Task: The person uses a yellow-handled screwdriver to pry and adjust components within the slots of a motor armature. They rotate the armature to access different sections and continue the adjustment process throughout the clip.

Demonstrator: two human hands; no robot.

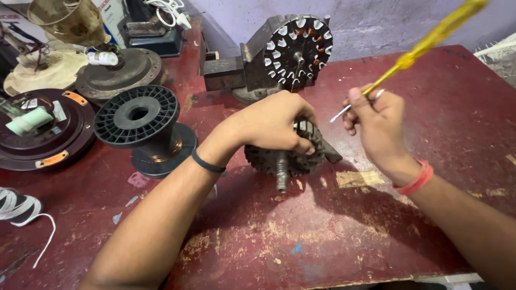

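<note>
Left hand (pixel 274 122) has its grip clamped over the dark slotted metal fan stator (pixel 287 156) lying on the worn red tabletop (pixel 322 236). Right hand (pixel 376 121) pinches a yellow-handled screwdriver (pixel 424 43); one slip could nick the left fingers.

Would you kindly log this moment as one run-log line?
left hand: grips stator core on red table | right hand: holds yellow screwdriver, raised | black spool: left, untouched

A worn red table (pixel 333 236) is carrying a black spool (pixel 142 126), a toothed stator core (pixel 285 156), round motor housings (pixel 43 129), a white cord (pixel 21 212) and a bench winder (pixel 279 56).
</note>
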